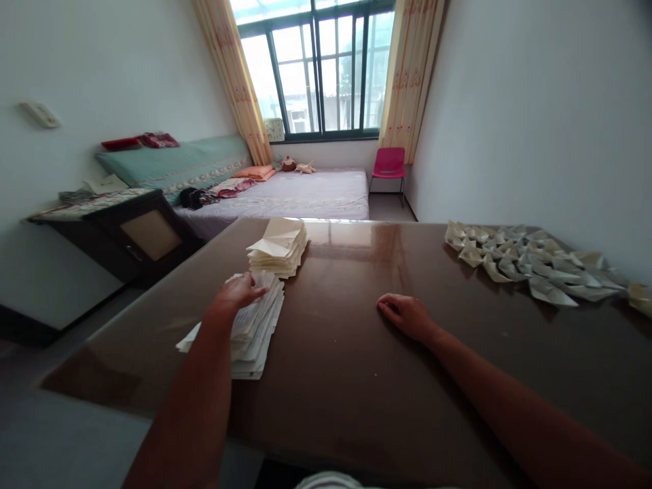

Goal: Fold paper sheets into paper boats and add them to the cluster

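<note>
My left hand (237, 293) lies on a stack of white printed paper sheets (259, 339) at the left of the table. Its thumb stands apart from the fingers, and no sheet is lifted in it. Just beyond is a second stack of cream paper (278, 250), its top sheet creased. My right hand (407, 316) rests on the brown tabletop near the middle, fingers curled together with nothing visible in them. Several folded paper boats (553, 272) sit grouped at the far right of the table.
The glossy brown table (326, 380) reaches across the front. Behind it are a bed (326, 193), a pink chair (390, 163) and a window. A dark cabinet (147, 238) stands at the left, and a white wall rises on the right.
</note>
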`<control>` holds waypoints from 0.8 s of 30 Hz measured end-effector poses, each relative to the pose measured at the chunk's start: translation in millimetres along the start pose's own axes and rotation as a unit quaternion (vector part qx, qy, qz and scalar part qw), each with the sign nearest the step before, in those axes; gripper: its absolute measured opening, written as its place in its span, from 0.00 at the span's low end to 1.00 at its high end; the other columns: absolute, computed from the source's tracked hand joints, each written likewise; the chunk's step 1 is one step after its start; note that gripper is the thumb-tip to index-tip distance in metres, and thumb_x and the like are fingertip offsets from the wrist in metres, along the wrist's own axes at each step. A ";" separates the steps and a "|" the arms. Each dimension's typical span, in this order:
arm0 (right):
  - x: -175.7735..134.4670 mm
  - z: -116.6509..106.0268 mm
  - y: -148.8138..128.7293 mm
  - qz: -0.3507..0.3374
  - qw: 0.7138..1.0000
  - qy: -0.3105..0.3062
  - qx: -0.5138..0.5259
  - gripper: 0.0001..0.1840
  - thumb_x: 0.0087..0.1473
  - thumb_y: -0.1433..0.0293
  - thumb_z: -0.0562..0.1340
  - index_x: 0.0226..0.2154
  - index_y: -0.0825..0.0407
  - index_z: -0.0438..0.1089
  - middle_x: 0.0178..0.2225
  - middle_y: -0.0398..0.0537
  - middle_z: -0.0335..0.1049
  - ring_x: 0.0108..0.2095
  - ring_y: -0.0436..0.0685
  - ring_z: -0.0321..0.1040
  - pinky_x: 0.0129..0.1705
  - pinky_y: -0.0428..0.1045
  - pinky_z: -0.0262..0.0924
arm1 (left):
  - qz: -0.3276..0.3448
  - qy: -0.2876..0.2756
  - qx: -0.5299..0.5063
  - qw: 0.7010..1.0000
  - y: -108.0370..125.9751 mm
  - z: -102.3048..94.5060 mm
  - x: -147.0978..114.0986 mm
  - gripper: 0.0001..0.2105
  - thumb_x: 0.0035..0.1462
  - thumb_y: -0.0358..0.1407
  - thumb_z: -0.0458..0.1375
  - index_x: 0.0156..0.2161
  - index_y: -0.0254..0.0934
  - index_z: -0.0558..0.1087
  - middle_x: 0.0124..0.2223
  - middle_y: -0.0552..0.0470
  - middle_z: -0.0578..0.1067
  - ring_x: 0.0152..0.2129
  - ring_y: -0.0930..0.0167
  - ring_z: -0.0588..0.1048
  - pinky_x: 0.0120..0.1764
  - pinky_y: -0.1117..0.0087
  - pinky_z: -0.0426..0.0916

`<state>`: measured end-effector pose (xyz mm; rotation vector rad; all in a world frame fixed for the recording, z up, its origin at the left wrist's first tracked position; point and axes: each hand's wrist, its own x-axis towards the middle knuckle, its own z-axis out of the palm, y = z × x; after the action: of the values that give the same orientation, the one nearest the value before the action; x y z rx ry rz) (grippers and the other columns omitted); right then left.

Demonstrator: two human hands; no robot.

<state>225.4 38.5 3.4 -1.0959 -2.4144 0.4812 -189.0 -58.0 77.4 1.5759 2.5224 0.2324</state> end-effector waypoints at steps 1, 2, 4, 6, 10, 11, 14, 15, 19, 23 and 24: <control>0.0 -0.4 -0.2 -0.001 1.000 -0.001 0.002 0.17 0.58 0.58 0.53 0.35 0.47 0.74 0.33 0.45 0.76 0.30 0.55 0.70 0.32 0.47 0.56 | -0.012 -0.007 0.014 1.000 -1.2 -1.4 0.1 0.22 0.47 0.51 0.59 0.37 0.32 0.71 0.42 0.38 0.76 0.39 0.57 0.74 0.38 0.66 0.64; 0.1 -0.8 -0.4 -0.002 1.000 -0.003 0.004 0.17 0.58 0.58 0.53 0.35 0.47 0.73 0.33 0.45 0.76 0.30 0.55 0.70 0.32 0.47 0.56 | -0.025 -0.016 0.030 0.999 -1.3 -2.9 -0.3 0.22 0.46 0.52 0.59 0.37 0.34 0.71 0.42 0.40 0.76 0.39 0.59 0.74 0.37 0.67 0.64; 0.1 -1.6 -0.6 -0.005 1.000 -0.006 0.008 0.17 0.58 0.58 0.53 0.35 0.47 0.73 0.33 0.45 0.76 0.30 0.55 0.70 0.32 0.47 0.56 | -0.037 -0.034 0.053 0.997 0.5 -5.6 -2.4 0.20 0.47 0.52 0.58 0.37 0.36 0.72 0.43 0.43 0.76 0.39 0.61 0.74 0.36 0.70 0.64; 0.0 -1.9 -0.3 -0.007 1.000 -0.008 0.011 0.17 0.58 0.58 0.52 0.35 0.47 0.73 0.33 0.45 0.76 0.30 0.55 0.70 0.32 0.47 0.56 | -0.035 -0.045 0.058 0.997 3.1 -7.2 -4.7 0.19 0.48 0.51 0.57 0.37 0.37 0.73 0.43 0.45 0.76 0.39 0.62 0.74 0.36 0.71 0.63; -0.1 -0.7 1.7 -0.008 1.000 -0.007 0.019 0.17 0.59 0.58 0.52 0.36 0.48 0.73 0.34 0.46 0.76 0.31 0.55 0.70 0.33 0.47 0.57 | -0.034 -0.053 0.054 0.997 3.1 -6.9 -5.6 0.19 0.49 0.51 0.57 0.37 0.37 0.74 0.41 0.46 0.77 0.38 0.63 0.74 0.34 0.71 0.63; 0.0 -0.4 2.1 -0.008 1.000 -0.007 0.021 0.17 0.59 0.58 0.52 0.36 0.48 0.73 0.34 0.46 0.76 0.32 0.55 0.70 0.33 0.47 0.57 | -0.038 -0.056 0.052 0.996 2.0 -6.5 -5.1 0.20 0.49 0.52 0.57 0.37 0.37 0.74 0.40 0.46 0.77 0.38 0.63 0.74 0.34 0.71 0.63; 0.4 -0.2 1.9 -0.008 1.000 -0.005 0.021 0.16 0.58 0.59 0.53 0.36 0.48 0.74 0.34 0.46 0.76 0.31 0.54 0.70 0.33 0.47 0.57 | -0.050 -0.062 0.036 0.996 -1.0 -6.1 -3.6 0.20 0.49 0.52 0.57 0.37 0.37 0.74 0.37 0.49 0.77 0.35 0.64 0.74 0.33 0.72 0.62; 0.7 -0.5 1.3 -0.007 1.000 -0.002 0.020 0.16 0.58 0.59 0.53 0.35 0.47 0.74 0.33 0.46 0.76 0.31 0.54 0.70 0.33 0.46 0.56 | -0.046 -0.058 0.025 0.997 -1.8 -6.1 -2.9 0.20 0.49 0.52 0.57 0.37 0.37 0.74 0.36 0.50 0.77 0.34 0.65 0.73 0.33 0.72 0.62; 2.6 -1.1 -0.5 -0.003 1.000 0.012 0.026 0.14 0.58 0.61 0.55 0.35 0.46 0.75 0.32 0.45 0.76 0.31 0.53 0.70 0.32 0.46 0.55 | -0.019 -0.059 0.011 0.998 -8.0 -4.1 4.5 0.14 0.51 0.47 0.57 0.35 0.37 0.73 0.30 0.54 0.76 0.32 0.68 0.72 0.33 0.74 0.62; 5.5 0.3 0.7 -0.002 0.999 0.018 0.031 0.12 0.56 0.61 0.57 0.35 0.46 0.75 0.32 0.44 0.76 0.32 0.54 0.70 0.33 0.46 0.56 | -0.015 -0.076 -0.013 0.997 -24.8 4.6 20.4 0.14 0.51 0.50 0.56 0.31 0.41 0.72 0.21 0.60 0.72 0.27 0.70 0.72 0.32 0.75 0.61; 6.2 0.6 1.0 -0.001 0.999 0.019 0.029 0.12 0.56 0.61 0.57 0.36 0.46 0.75 0.32 0.44 0.76 0.33 0.54 0.70 0.34 0.46 0.57 | -0.004 -0.077 -0.024 0.997 -30.0 7.5 24.5 0.16 0.50 0.51 0.55 0.30 0.41 0.72 0.21 0.61 0.72 0.27 0.70 0.72 0.32 0.75 0.62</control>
<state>222.2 43.8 3.9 -1.0687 -2.3541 0.5222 -224.2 -48.6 62.4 1.5038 2.3868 0.1628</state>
